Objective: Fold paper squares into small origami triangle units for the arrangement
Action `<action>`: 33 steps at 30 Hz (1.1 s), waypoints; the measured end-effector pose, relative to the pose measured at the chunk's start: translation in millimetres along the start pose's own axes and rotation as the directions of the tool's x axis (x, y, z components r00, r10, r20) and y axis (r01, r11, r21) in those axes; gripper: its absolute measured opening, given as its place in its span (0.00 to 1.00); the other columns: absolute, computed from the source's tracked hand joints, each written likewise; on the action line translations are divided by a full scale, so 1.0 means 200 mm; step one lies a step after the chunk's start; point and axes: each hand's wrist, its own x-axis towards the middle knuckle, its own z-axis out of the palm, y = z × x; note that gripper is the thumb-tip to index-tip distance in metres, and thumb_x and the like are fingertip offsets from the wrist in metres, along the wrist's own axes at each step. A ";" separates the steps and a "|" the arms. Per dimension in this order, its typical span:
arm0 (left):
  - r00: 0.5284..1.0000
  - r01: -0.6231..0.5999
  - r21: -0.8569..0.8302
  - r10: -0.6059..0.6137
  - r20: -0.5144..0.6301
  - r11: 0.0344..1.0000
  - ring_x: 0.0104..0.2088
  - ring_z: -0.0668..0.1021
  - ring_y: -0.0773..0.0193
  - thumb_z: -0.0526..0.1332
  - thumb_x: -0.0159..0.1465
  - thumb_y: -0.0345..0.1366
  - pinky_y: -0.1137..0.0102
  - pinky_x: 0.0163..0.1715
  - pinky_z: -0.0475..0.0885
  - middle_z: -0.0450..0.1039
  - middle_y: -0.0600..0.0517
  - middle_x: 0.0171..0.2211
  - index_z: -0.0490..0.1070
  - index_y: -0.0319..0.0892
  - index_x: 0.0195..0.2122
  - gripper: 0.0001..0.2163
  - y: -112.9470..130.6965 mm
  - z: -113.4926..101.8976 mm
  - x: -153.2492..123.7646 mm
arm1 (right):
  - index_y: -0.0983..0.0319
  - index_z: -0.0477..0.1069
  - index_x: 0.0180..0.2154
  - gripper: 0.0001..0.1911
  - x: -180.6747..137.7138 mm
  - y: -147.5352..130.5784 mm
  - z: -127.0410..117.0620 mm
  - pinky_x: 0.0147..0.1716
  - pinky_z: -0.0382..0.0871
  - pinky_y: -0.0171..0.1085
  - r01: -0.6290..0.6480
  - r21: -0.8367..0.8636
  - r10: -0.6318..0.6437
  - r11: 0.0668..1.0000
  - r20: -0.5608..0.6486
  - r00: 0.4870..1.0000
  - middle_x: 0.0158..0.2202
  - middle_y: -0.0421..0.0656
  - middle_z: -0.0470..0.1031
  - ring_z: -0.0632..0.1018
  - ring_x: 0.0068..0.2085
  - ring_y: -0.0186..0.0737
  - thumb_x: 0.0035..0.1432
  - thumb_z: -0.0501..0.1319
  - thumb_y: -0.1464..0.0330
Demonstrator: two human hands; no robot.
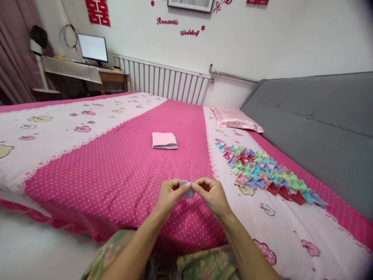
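A small folded piece of lavender paper (pixel 187 192) is held up over the near edge of the bed. My left hand (pixel 171 192) pinches its left side, thumb in front. On its right side the thumb and fingers of my right hand (pixel 210 191) grip it as well. Further back on the bedspread lies a stack of square paper sheets (pixel 164 140), pink on top. To the right, rows of folded paper boats (pixel 264 171) in several colours spread over the white band of the bedspread.
The bed has a pink dotted cover (pixel 116 163). A pink pillow (pixel 237 118) lies near the grey headboard (pixel 314 124). Along the back wall runs a white radiator (pixel 163 77). A desk (pixel 72 70) with a monitor (pixel 92 47) stands at the back left.
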 end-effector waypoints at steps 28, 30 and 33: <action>0.990 -0.040 -0.373 -0.012 -0.138 0.927 0.28 0.72 0.73 0.66 0.45 0.32 0.76 0.34 0.67 0.71 0.55 0.26 0.70 0.38 0.27 0.09 -0.04 0.04 0.01 | 0.63 0.65 0.37 0.17 0.00 0.00 0.07 0.39 0.66 0.38 -0.082 0.229 0.084 0.970 0.000 0.996 0.34 0.44 0.73 0.74 0.37 0.39 0.44 0.65 0.67; 0.993 -0.034 -0.339 -0.006 -0.118 0.940 0.30 0.72 0.72 0.65 0.47 0.33 0.75 0.34 0.67 0.71 0.54 0.27 0.70 0.38 0.27 0.08 -0.03 0.04 0.00 | 0.62 0.63 0.38 0.16 0.00 0.01 0.06 0.37 0.66 0.37 -0.036 0.194 0.052 0.980 -0.077 0.996 0.32 0.42 0.73 0.74 0.35 0.37 0.46 0.63 0.67; 0.998 0.007 -0.254 -0.023 -0.061 0.967 0.29 0.72 0.71 0.64 0.48 0.34 0.76 0.31 0.67 0.70 0.54 0.28 0.69 0.38 0.28 0.08 -0.01 0.01 0.00 | 0.60 0.61 0.38 0.15 0.00 0.00 0.03 0.32 0.65 0.33 0.022 0.128 -0.002 0.992 -0.155 0.988 0.28 0.38 0.71 0.72 0.30 0.34 0.48 0.62 0.67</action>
